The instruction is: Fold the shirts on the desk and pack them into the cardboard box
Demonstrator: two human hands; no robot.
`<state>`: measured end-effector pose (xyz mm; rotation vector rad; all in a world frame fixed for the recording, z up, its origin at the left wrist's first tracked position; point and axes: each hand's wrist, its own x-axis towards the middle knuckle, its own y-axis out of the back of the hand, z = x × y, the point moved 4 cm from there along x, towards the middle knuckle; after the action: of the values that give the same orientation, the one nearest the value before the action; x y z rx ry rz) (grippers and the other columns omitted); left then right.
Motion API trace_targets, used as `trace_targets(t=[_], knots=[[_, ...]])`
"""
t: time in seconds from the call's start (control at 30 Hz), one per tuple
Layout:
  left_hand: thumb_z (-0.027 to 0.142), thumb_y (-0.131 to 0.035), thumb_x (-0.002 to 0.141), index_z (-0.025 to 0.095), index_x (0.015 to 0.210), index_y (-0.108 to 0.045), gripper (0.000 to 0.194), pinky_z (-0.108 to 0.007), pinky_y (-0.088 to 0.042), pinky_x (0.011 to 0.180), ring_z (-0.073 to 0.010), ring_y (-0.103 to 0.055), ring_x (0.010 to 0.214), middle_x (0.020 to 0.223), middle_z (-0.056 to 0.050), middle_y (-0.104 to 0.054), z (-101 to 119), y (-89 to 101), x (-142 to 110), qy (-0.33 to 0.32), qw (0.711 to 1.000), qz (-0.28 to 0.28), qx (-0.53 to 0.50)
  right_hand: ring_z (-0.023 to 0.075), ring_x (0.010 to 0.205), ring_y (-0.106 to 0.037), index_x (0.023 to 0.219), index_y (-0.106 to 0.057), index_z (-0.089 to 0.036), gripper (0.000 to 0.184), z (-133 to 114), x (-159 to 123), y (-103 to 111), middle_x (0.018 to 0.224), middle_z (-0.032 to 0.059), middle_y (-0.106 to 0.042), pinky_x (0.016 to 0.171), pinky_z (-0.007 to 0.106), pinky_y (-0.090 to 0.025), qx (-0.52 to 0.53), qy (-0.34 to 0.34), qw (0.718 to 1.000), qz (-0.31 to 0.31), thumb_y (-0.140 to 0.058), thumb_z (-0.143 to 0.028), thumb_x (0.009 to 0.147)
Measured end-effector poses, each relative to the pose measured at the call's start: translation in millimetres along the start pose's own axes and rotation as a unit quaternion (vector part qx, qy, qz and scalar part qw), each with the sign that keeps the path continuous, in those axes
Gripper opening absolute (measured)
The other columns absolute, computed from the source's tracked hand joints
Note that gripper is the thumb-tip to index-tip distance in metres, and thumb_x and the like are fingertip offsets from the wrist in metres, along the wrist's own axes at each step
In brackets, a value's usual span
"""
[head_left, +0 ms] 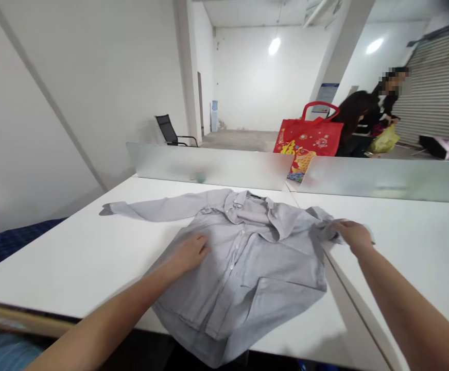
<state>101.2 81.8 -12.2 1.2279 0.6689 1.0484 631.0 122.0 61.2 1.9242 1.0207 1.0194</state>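
Directly beneath loosely curled left fingers (201, 241) — a grey shirt (219, 257), its sleeve (328, 231) pinched between right fingers (341, 224).

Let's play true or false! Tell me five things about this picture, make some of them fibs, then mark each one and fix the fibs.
1. A grey shirt lies on the white table. True.
2. The left hand hangs in the air, away from the shirt. False: the left hand rests on the shirt's front.
3. The right hand has a sleeve in its grip. True.
4. The bag is plain blue. False: the bag is red, with a golden fish on it.
5. A black chair stands beyond the frosted panel. True.
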Motion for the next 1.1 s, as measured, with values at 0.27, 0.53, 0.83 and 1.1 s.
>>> trace_targets(t=[0.27, 0.53, 0.83, 1.1], knots=[[0.039, -0.048, 0.091, 0.017, 0.141, -0.044, 0.054, -0.041, -0.043, 0.101, -0.0300, -0.051, 0.123, 0.136, -0.017, -0.051, -38.5, 16.6, 19.7, 0.130, 0.991, -0.013, 0.029, 0.0274, 0.103, -0.065, 0.111, -0.071, -0.022, 0.044, -93.8, -107.1, -63.1, 0.112, 0.0088, -0.071, 0.094, 0.039, -0.048, 0.064, 0.160, 0.973, -0.154, -0.063, -0.052, 0.079], [0.008, -0.045, 0.075, 0.025, 0.111, -0.057, 0.041, -0.030, -0.042, 0.093, -0.0215, -0.061, 0.105, 0.111, -0.004, -0.065, -9.7, 16.8, -49.2, 0.068, 0.982, -0.136, -0.108, 0.0252, 0.104, -0.060, 0.101, -0.072, -0.023, 0.021, -121.6, -227.3, -30.8, 0.103, 0.0080, -0.068, 0.101, 0.046, -0.042, 0.141, 0.393, 0.834, -0.360, -0.061, -0.022, 0.083], [0.034, -0.062, 0.077, 0.025, 0.098, -0.067, 0.024, -0.022, -0.043, 0.065, -0.0156, -0.061, 0.069, 0.076, 0.004, -0.066, 39.6, 56.6, -112.7, -0.051, 0.906, -0.368, -0.201, 0.0192, 0.077, -0.060, 0.098, -0.073, -0.024, 0.027, -76.8, -223.5, 19.0, 0.081, 0.0027, -0.067, 0.072, 0.030, -0.049, 0.150, 0.191, 0.833, -0.497, -0.057, -0.043, 0.087], [0.040, -0.065, 0.079, 0.025, 0.109, -0.073, 0.034, -0.022, -0.045, 0.063, -0.0162, -0.063, 0.070, 0.077, 0.000, -0.071, 66.2, 45.8, -118.0, -0.127, 0.872, -0.407, -0.239, 0.0160, 0.066, -0.059, 0.083, -0.076, -0.020, 0.024, -78.8, -279.7, 13.4, 0.068, 0.0009, -0.062, 0.063, 0.026, -0.048, 0.152, 0.180, 0.752, -0.615, -0.073, -0.042, 0.073]])
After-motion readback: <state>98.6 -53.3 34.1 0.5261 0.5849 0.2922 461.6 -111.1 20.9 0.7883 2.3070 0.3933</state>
